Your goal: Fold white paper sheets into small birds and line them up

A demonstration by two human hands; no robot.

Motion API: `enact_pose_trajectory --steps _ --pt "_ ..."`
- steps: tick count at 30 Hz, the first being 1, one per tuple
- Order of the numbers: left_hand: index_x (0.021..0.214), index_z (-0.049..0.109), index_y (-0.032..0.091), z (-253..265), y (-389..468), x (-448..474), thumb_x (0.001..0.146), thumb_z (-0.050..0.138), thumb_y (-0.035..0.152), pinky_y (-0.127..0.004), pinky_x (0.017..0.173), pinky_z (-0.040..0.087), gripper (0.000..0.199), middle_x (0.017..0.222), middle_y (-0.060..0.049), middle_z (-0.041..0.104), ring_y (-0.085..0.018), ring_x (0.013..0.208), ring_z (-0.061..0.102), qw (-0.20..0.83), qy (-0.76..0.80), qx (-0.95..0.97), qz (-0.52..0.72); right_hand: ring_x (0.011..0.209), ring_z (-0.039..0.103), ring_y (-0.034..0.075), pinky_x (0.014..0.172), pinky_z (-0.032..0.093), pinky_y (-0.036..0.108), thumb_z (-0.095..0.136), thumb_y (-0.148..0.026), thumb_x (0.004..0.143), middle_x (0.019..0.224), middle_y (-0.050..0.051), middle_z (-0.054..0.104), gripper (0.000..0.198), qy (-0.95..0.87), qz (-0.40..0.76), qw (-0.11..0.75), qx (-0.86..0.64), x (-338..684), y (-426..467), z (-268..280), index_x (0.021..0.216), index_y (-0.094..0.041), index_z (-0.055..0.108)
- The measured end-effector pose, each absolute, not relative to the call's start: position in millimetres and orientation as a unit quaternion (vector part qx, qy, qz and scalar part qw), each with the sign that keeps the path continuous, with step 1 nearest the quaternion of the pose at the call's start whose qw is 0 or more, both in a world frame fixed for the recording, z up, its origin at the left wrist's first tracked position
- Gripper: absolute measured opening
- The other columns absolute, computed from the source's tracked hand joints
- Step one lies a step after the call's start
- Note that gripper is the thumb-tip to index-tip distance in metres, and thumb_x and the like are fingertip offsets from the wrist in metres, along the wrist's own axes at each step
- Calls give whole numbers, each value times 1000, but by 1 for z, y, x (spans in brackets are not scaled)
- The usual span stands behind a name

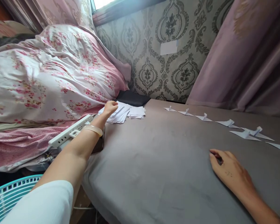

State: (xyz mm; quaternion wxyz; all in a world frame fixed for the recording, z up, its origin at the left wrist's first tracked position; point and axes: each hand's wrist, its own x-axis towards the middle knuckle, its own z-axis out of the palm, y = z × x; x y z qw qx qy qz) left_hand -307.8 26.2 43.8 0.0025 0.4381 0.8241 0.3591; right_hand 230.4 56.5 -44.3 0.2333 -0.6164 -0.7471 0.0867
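My left hand reaches forward to a pile of white paper sheets, its fingers closed on the paper at the top. How many sheets the fingers hold cannot be made out. A smaller stack of white paper lies against the pile's right side. On the grey cloth surface, my right hand rests with curled fingers, thumb and forefinger tips together and nothing visible in them. Beyond it runs a slanting row of folded white paper pieces, each with a small upright part.
A white power strip and a dark flat object lie by my left forearm. Below is a turquoise basket. Floral bedding fills the left; a pink curtain hangs right. A white paper is on the patterned wall.
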Motion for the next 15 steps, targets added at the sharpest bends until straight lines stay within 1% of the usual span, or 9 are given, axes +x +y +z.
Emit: enact_pose_trajectory --steps 2,5,8,11,15 --pt "106 67 7 39 41 -293 74 55 21 -27 89 47 37 108 -13 70 -23 99 64 47 798 493 343 85 63 25 71 48 38 41 -45 79 101 9 65 40 -744 89 231 -620 230 54 -43 99 -21 66" --pt "112 65 11 30 65 -272 71 59 27 -28 93 46 44 117 -10 67 -23 106 62 97 767 554 310 87 63 24 72 48 37 40 -44 80 102 8 64 40 -744 83 223 -624 228 52 -40 100 -21 65" --pt "122 59 12 21 86 -262 65 65 30 -31 99 43 60 129 -12 60 -27 115 57 130 754 581 275 87 63 23 71 48 36 38 -43 82 104 6 64 39 -737 87 213 -636 227 50 -38 102 -22 65" --pt "128 54 11 13 99 -263 59 70 32 -33 102 41 73 135 -14 54 -29 121 53 159 751 594 240 86 63 22 70 48 35 38 -43 83 104 5 64 38 -727 99 211 -645 226 49 -37 102 -23 65" --pt "129 53 12 6 104 -271 58 71 39 -34 103 40 78 136 -14 54 -31 122 52 184 752 601 197 88 62 23 69 47 35 37 -44 83 103 5 63 39 -722 106 211 -650 225 48 -37 102 -24 64"
